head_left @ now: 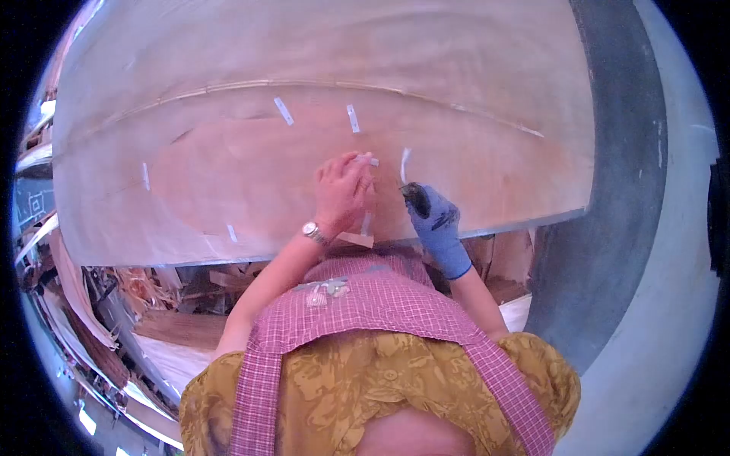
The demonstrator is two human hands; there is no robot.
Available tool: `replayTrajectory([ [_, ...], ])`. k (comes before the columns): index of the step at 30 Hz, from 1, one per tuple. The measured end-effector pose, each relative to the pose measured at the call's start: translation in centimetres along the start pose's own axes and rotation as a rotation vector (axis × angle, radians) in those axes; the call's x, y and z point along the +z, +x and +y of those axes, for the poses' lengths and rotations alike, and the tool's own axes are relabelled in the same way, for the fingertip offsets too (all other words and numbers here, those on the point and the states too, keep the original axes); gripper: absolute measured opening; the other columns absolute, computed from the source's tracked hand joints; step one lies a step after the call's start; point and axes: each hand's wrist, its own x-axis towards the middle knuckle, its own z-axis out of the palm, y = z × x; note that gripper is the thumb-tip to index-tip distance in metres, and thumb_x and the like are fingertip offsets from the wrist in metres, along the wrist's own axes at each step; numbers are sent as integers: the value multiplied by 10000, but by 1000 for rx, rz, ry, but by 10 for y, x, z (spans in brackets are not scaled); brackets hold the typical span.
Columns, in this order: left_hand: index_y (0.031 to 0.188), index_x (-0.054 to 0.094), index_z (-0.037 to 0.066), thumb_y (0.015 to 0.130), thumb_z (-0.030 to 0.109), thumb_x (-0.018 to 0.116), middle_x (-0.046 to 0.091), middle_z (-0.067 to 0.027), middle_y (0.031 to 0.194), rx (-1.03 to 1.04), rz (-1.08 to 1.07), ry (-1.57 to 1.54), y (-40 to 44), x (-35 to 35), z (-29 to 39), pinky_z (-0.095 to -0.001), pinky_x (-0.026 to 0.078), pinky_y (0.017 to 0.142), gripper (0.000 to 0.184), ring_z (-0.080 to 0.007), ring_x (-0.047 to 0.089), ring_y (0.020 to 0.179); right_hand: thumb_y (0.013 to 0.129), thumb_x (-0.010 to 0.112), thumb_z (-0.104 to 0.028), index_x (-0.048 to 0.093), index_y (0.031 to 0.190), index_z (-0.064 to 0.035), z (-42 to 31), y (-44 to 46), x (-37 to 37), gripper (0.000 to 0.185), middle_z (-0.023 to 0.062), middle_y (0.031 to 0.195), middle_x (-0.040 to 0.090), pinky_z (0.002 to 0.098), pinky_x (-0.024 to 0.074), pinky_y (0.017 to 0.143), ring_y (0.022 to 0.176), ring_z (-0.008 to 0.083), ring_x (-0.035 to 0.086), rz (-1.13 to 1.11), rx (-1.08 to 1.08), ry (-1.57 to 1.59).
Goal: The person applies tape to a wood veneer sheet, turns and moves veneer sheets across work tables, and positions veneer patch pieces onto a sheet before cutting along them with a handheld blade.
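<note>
My bare left hand [344, 188], with a watch on the wrist, rests over a large sheet of thin wood veneer [471, 57]. Its fingers are drawn together at a short piece of white tape [372, 161]. My right hand [435, 222] wears a blue glove with dark fingertips and is closed just to the right; whatever it grips is hidden by the dark fingers. Another white tape strip [405, 164] stands just beyond those fingers. Below my left hand, a narrow loose veneer piece [356, 239] lies by the near edge, beside a tape strip [366, 223].
Several more tape strips, such as one at the far side [284, 111], are stuck on the sheet. A long thin ridge [304, 83] curves across it. Veneer scraps [179, 327] lie below the near edge. A dark grey band [627, 152] runs along the right.
</note>
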Motion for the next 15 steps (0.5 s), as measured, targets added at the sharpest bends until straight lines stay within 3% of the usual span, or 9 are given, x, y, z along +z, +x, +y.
replayTrajectory([
  [2,1153,671,109,939,338,615,644,-82,1164,-231,77,-580,16,-4,-19,-325,489,794,319,-155,633,1005,801,685,-220,602,1194,-113,-14,25,9,416,97,1064,674,345,534,706,882,250,673,145,-192,-108],
  [3,1120,678,97,936,327,621,661,-76,1109,-374,4,-758,-2,-3,13,-307,496,767,300,-144,643,953,802,670,-209,603,1187,-103,-25,4,-19,405,92,1055,671,348,533,706,886,247,670,70,-193,-218],
  [5,1056,692,72,931,304,634,694,-66,998,-582,-61,-965,7,-47,23,-271,508,715,269,-124,663,849,804,640,-187,604,1174,-83,-56,20,-7,386,80,1038,666,354,532,707,893,241,664,27,-278,-312],
  [9,998,694,47,934,281,633,707,-41,890,-529,28,-1045,17,-66,-24,-243,522,683,250,-109,667,784,820,582,-162,578,1238,-82,-73,44,25,425,116,1055,645,343,544,754,914,249,655,165,-609,-363],
  [10,993,696,44,937,279,629,707,-38,881,-519,64,-1017,15,-77,-34,-238,524,675,251,-106,668,782,821,640,-179,595,1228,-78,-75,45,28,422,133,1114,636,353,547,791,952,258,654,90,-648,-296],
  [13,1006,696,37,939,287,626,710,-37,883,-443,112,-1030,10,-108,-52,-235,524,672,268,-99,664,773,809,709,-198,621,1192,-69,-97,62,39,413,147,1159,630,368,550,777,1006,280,642,142,-519,43],
  [15,1016,695,37,940,281,626,712,-40,907,-430,79,-1040,3,-128,-56,-236,521,674,265,-97,660,778,836,717,-203,627,1171,-51,-120,93,49,378,134,1114,654,347,550,745,939,253,660,94,-509,286],
])
